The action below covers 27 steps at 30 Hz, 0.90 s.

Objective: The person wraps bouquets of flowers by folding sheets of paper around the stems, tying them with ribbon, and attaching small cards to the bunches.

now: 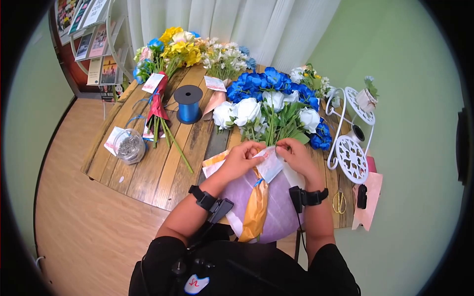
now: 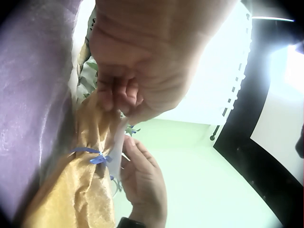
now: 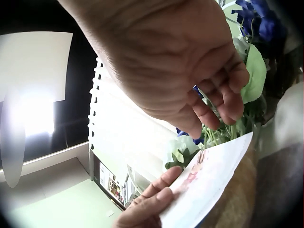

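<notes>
A bouquet wrapped in lilac paper [image 1: 232,197] lies before me, with an orange wrap [image 1: 255,212] tied by a thin blue ribbon [image 2: 99,158]. Over the stems, my left hand [image 1: 240,159] pinches a white card [image 3: 209,178] with pinkish print by its edge. My right hand [image 1: 296,157] is at the card's opposite upper corner, fingers bent loosely; the right wrist view shows its fingertips just above the card, beside green stems [image 3: 221,135]. White roses [image 1: 248,111] and blue flowers [image 1: 264,81] spread beyond both hands.
On the left are a blue ribbon spool [image 1: 188,106], a red-wrapped bunch [image 1: 157,106] and a clear jar [image 1: 130,148] of small metal pieces. At right stand a white metal rack [image 1: 351,158] and gold-handled scissors [image 1: 339,202]. White daisies [image 1: 224,59] lie at the back.
</notes>
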### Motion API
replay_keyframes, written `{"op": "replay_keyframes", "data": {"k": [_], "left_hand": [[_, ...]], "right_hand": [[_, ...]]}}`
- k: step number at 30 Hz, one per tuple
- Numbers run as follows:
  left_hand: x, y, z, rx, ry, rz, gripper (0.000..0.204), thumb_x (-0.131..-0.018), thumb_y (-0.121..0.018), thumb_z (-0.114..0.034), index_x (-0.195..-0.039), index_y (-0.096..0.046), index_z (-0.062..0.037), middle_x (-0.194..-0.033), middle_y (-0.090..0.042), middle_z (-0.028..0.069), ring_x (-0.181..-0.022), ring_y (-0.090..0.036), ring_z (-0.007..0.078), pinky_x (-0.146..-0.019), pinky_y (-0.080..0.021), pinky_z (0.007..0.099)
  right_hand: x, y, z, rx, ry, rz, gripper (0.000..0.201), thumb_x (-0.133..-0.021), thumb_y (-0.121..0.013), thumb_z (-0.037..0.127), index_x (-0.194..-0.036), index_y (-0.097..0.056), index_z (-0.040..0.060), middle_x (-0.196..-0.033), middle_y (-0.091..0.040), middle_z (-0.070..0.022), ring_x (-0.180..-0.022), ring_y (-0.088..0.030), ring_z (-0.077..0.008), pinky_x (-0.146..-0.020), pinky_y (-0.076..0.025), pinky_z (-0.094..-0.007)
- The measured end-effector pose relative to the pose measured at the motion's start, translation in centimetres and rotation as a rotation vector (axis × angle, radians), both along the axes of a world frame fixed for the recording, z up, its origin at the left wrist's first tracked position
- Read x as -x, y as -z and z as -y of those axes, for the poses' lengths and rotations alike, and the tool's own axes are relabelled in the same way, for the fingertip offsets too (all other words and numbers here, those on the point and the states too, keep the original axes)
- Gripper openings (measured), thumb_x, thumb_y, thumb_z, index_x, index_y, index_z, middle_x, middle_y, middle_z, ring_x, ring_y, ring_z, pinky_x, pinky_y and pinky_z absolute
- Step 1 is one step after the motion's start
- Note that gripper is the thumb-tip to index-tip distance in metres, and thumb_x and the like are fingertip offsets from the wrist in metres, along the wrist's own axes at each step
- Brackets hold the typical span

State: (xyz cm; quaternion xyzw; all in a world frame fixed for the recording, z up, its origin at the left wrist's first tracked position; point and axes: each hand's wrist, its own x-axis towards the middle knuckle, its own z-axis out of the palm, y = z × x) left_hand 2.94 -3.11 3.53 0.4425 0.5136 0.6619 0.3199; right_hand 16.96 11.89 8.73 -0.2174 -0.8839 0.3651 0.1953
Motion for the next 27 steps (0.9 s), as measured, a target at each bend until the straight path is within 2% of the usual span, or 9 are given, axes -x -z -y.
{"op": "replay_keyframes", "data": {"k": [2,8,12,15,17,18,20,22,27], "left_hand": [[0.2,-0.7,0.4,-0.035,0.145,0.226,0.034,-0.079,-0.065,-0.005,-0.111,-0.054,-0.0006,-0.072,-0.049,-0.0053,-0.059,-0.046,0.0013,-0.052,-0.037,0.0162],[0.7,-1.2,0.7,-0.012,0.245,0.245,0.041,-0.079,-0.065,-0.004,-0.116,-0.048,-0.0003,-0.073,-0.051,-0.0041,-0.062,-0.05,0.0018,-0.054,-0.042,0.0161],[0.5,-1.3,0.9,-0.012,0.263,0.144,0.038,-0.084,-0.06,-0.01,-0.12,-0.048,-0.0024,-0.074,-0.052,-0.0047,-0.064,-0.05,0.0019,-0.054,-0.042,0.0172],[0.6,-1.6,0.9,0.076,0.149,0.156,0.033,-0.089,-0.055,-0.018,-0.117,-0.051,-0.0028,-0.07,-0.054,-0.0012,-0.063,-0.052,0.0049,-0.053,-0.043,0.0217],[0.7,-1.7,0.8,0.056,-0.181,-0.328,0.029,-0.09,-0.051,-0.022,-0.112,-0.055,-0.0032,-0.064,-0.055,0.0043,-0.059,-0.054,0.01,-0.053,-0.042,0.0278],[0.6,-1.7,0.8,0.057,-0.183,-0.329,0.029,-0.09,-0.051,-0.022,-0.112,-0.055,-0.0032,-0.064,-0.055,0.0043,-0.059,-0.054,0.01,-0.053,-0.042,0.0278],[0.1,-2.9,1.1,0.177,-0.213,-0.51,0.022,-0.086,-0.052,-0.022,-0.099,-0.06,-0.0063,-0.077,-0.06,0.0168,-0.071,-0.059,0.033,-0.062,-0.045,0.0365],[0.2,-2.5,0.8,0.172,-0.2,-0.52,0.02,-0.085,-0.053,-0.021,-0.097,-0.059,-0.0064,-0.076,-0.061,0.0162,-0.069,-0.059,0.0329,-0.061,-0.045,0.0371],[1.0,-2.0,0.6,0.185,-0.128,-0.448,0.017,-0.082,-0.055,-0.021,-0.091,-0.058,-0.007,-0.07,-0.06,0.014,-0.065,-0.059,0.0317,-0.059,-0.045,0.0388]], "right_hand": [[0.8,-0.1,0.5,0.065,-0.039,-0.026,0.022,-0.078,-0.064,0.017,-0.089,-0.06,-0.0013,-0.082,-0.059,-0.0093,-0.071,-0.054,-0.0135,-0.063,-0.043,-0.0256],[1.2,-0.5,0.8,0.121,-0.066,-0.012,0.017,-0.077,-0.064,0.013,-0.088,-0.061,-0.0005,-0.073,-0.057,-0.002,-0.062,-0.049,-0.0068,-0.056,-0.039,-0.0215],[0.5,-0.6,0.1,0.413,-0.133,-0.034,0.01,-0.08,-0.062,0.011,-0.083,-0.06,0.0018,-0.067,-0.054,0.0033,-0.058,-0.045,-0.0033,-0.052,-0.036,-0.0187],[0.1,-0.8,0.0,0.518,-0.159,-0.018,0.007,-0.081,-0.061,0.01,-0.081,-0.06,0.0027,-0.067,-0.054,0.0045,-0.058,-0.045,-0.0021,-0.052,-0.035,-0.018],[0.1,-1.2,0.2,0.517,-0.164,0.009,0.007,-0.082,-0.06,0.009,-0.08,-0.059,0.0028,-0.067,-0.054,0.0044,-0.058,-0.046,-0.0019,-0.052,-0.036,-0.0181],[0.3,-1.4,0.4,0.527,-0.168,-0.007,0.007,-0.082,-0.06,0.009,-0.08,-0.06,0.0024,-0.067,-0.054,0.0041,-0.059,-0.047,-0.0021,-0.052,-0.037,-0.0181],[1.2,-1.2,0.3,0.538,-0.175,-0.026,0.007,-0.082,-0.06,0.009,-0.081,-0.06,0.002,-0.067,-0.055,0.0038,-0.059,-0.048,-0.0022,-0.052,-0.037,-0.0181],[2.3,-0.6,0.0,0.411,-0.199,-0.021,0.007,-0.08,-0.061,0.008,-0.081,-0.06,0.0007,-0.068,-0.056,0.0023,-0.06,-0.049,-0.003,-0.053,-0.039,-0.0183],[4.0,-1.0,0.5,0.35,-0.18,0.018,0.007,-0.077,-0.063,0.006,-0.078,-0.061,-0.0009,-0.067,-0.057,0.0015,-0.06,-0.049,-0.0029,-0.053,-0.039,-0.0184]]}}
